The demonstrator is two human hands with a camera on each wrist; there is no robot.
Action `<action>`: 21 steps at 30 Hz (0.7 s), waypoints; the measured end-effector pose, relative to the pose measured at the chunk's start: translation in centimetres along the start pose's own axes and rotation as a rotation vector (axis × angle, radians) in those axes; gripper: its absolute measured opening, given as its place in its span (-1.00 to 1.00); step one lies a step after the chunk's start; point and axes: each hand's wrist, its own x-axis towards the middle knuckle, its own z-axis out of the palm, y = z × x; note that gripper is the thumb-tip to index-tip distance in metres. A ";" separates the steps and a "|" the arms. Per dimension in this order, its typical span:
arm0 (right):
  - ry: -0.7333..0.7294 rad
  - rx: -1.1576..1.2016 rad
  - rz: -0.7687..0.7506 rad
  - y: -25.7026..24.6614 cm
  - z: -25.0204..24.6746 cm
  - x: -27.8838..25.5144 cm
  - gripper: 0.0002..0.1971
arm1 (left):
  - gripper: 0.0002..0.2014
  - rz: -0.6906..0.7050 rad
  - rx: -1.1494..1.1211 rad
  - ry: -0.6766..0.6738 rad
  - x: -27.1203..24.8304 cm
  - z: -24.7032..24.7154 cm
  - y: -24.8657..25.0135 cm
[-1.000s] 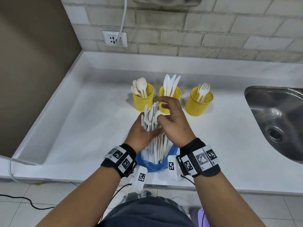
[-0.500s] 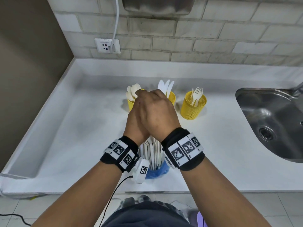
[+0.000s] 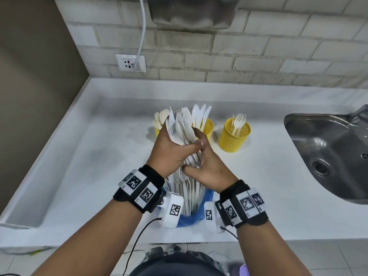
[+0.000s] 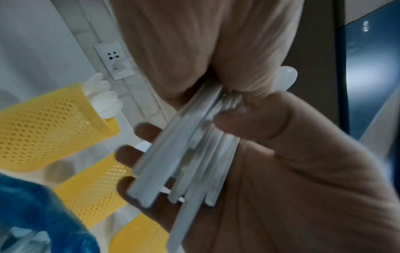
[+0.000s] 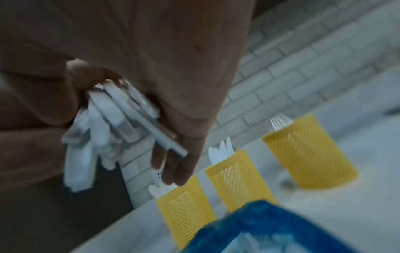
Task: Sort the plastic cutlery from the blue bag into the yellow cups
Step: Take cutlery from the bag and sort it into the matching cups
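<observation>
A fanned bundle of white plastic cutlery [image 3: 181, 126] is lifted above the blue bag [image 3: 189, 221], in which more cutlery stands. My left hand [image 3: 169, 150] grips the bundle from the left. My right hand [image 3: 207, 166] wraps it from the right, thumb low across the handles. In the left wrist view the bundle [image 4: 184, 154] lies across my left fingers [image 4: 127, 154], handle ends free. Behind stand three yellow mesh cups: one with spoons [image 3: 157, 131], mostly hidden, one with knives [image 3: 208, 126], one with forks [image 3: 234, 138].
A steel sink [image 3: 328, 156] is set into the white counter [image 3: 89, 166] at the right. A brick wall with a socket [image 3: 130, 62] and a hanging cable runs along the back. The counter has a raised left rim and a front edge near my wrists.
My hands, which were working at the top of the bag, have closed round a bundle of cutlery and lifted it, its heads now fanned in front of the spoon and knife cups.
</observation>
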 end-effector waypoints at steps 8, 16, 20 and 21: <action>0.196 0.198 -0.088 0.5 1.5 1.2 -0.36 | -0.56 0.070 0.074 -0.028 -0.9 0.8 1.2; 0.043 0.303 0.001 0.7 2.3 0.6 -0.64 | -0.08 0.040 0.198 -0.306 -1.6 -1.2 3.2; -0.227 0.223 -0.064 -0.5 1.2 0.7 -0.79 | -0.48 -0.037 0.205 -0.395 -1.8 -2.0 3.8; -0.216 0.225 -0.049 -0.4 1.3 1.0 -0.85 | -0.55 -0.028 0.197 -0.378 -1.9 -1.9 3.7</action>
